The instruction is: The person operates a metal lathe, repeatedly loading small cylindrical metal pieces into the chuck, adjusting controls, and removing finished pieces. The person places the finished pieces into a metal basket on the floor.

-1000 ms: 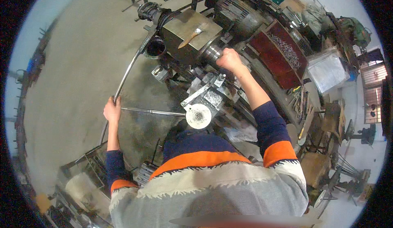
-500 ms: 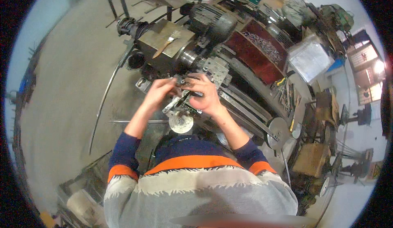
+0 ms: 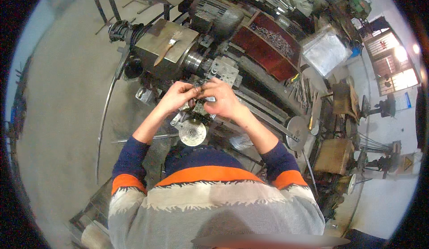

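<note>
My left hand (image 3: pixel 178 98) and my right hand (image 3: pixel 222 100) meet over the carriage of a metal lathe, fingertips nearly touching. The fingers of both are bent and pinched together on something small and dark, mostly hidden by them. Just beyond lies the shiny round chuck (image 3: pixel 194 62), with the steel tool block (image 3: pixel 223 71) to its right. Below my hands is a pale round handwheel (image 3: pixel 192 132), which neither hand touches. A wooden-handled brush (image 3: pixel 165 53) rests on the flat headstock cover (image 3: pixel 152 39).
A red-brown tray (image 3: pixel 250 54) of small metal pieces stands behind the lathe bed, with a clear plastic bag (image 3: pixel 326 50) to its right. Several hand tools (image 3: pixel 304 90) lie near the bed's right end, by a grey disc (image 3: pixel 297 133). A long rod (image 3: pixel 105 115) slants down at the left.
My hands have come closer together, and their fingertips now meet. The whole view has shifted a little, so the lathe sits slightly further left and higher.
</note>
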Action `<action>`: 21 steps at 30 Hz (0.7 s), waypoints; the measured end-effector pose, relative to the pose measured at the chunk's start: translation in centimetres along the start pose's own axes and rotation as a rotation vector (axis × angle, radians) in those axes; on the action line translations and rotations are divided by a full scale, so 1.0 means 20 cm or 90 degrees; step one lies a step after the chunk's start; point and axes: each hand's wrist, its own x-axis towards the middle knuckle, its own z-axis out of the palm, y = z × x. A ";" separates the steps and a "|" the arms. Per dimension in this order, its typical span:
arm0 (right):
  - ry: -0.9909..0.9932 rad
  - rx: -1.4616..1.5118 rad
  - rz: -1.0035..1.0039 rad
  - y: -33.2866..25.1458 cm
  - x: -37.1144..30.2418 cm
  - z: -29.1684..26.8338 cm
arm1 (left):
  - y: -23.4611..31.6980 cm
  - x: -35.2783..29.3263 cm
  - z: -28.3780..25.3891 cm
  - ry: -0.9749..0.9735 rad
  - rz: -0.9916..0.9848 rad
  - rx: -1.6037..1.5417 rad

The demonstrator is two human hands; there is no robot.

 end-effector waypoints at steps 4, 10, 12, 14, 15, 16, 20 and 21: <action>-0.094 0.064 0.009 0.05 0.12 0.06 | 0.03 -0.10 -0.08 -0.012 -0.059 -0.063; -0.186 -0.171 0.343 0.41 0.25 0.02 | -0.04 -0.45 -0.58 0.261 -0.087 0.197; -0.246 -0.203 0.378 0.56 0.26 0.09 | -0.09 -0.61 -0.76 0.388 -0.151 0.295; -0.229 -0.187 0.423 0.61 0.29 0.17 | -0.24 -0.81 -0.95 0.432 -0.214 0.585; -0.220 -0.183 0.451 0.63 0.29 0.19 | -0.29 -0.88 -0.99 0.457 -0.199 0.648; -0.209 -0.164 0.460 0.65 0.28 0.21 | -0.30 -0.95 -1.00 0.465 -0.235 0.640; -0.208 -0.105 0.467 0.64 0.27 0.20 | -0.39 -1.12 -1.01 0.429 -0.372 0.592; -0.217 -0.093 0.462 0.63 0.27 0.20 | -0.41 -1.13 -1.00 0.404 -0.403 0.579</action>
